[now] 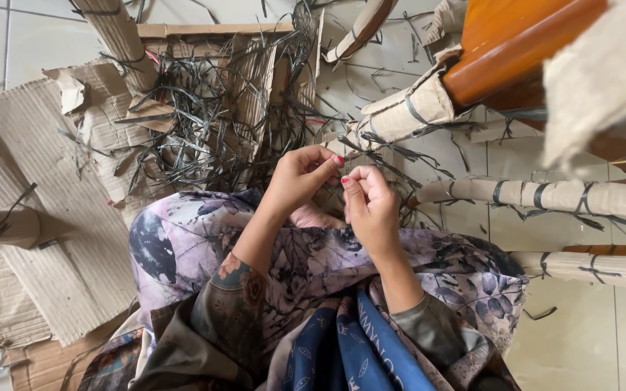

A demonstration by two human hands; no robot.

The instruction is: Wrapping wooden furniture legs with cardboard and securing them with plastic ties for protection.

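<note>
Hands meet above our lap: our left hand (300,176) and right hand (368,203) sit just apart, fingers (327,164) of each pinched narrow on something too thin for us to tell (perhaps an end of black strap). Nearest lies the strap-bound, cardboard-wrapped furniture leg (403,112), just beyond our fingertips, its orange wood bare higher up. To our left a tangle of black straps (211,108) covers torn cardboard sheets (30,188) on the tiled floor (581,340).
</note>
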